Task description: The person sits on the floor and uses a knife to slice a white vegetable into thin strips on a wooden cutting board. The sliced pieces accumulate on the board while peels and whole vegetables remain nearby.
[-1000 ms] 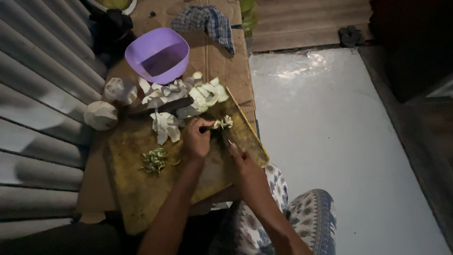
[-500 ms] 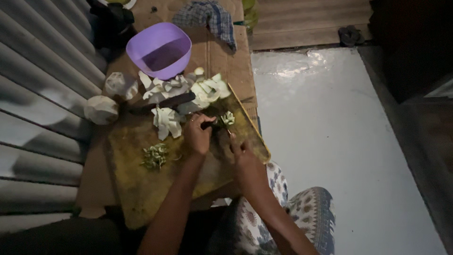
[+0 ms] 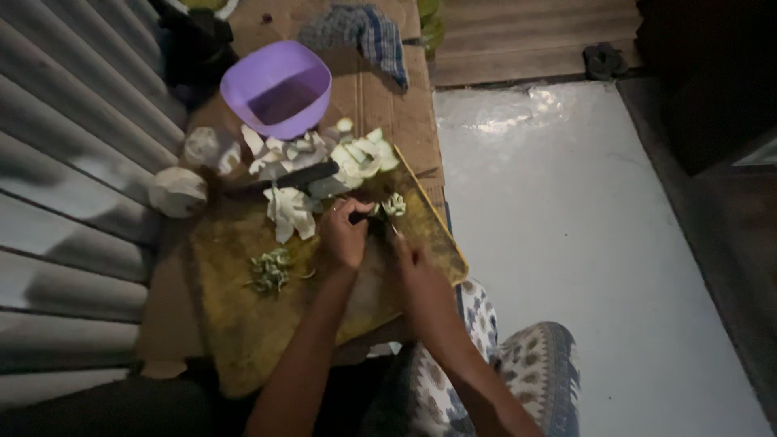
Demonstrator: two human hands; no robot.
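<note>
The left hand [image 3: 344,239] is closed on a small dark knife handle [image 3: 359,216] on the far part of the wooden board [image 3: 235,324]. The right hand [image 3: 413,257] lies just beside it, with the fingers stretched toward a small pale green vegetable piece [image 3: 394,205]. The light is weak, so I cannot tell if these fingers are pressing on the piece or only touching it. The two hands are close together, almost touching, near the right edge of the board.

The vegetable piece sits at the far right corner of the board, between the two hands and a heap of pale cut leaves [image 3: 324,162]. A long dark object [image 3: 295,178], maybe a bigger knife, lies across this heap. One larger pale leaf [image 3: 290,212] is just left of the left hand. A small pile of chopped green bits [image 3: 271,271] lies on the board, nearer to the person and left of the left forearm.

Beyond the heap stands a purple bowl [image 3: 279,89]. Two pale round vegetables [image 3: 178,190] lie at the left, near a corrugated metal wall [image 3: 65,162]. A checked cloth [image 3: 360,32] lies at the far end of the bench [image 3: 380,105], which is covered by cardboard. On the right is a pale floor [image 3: 583,243].
</note>
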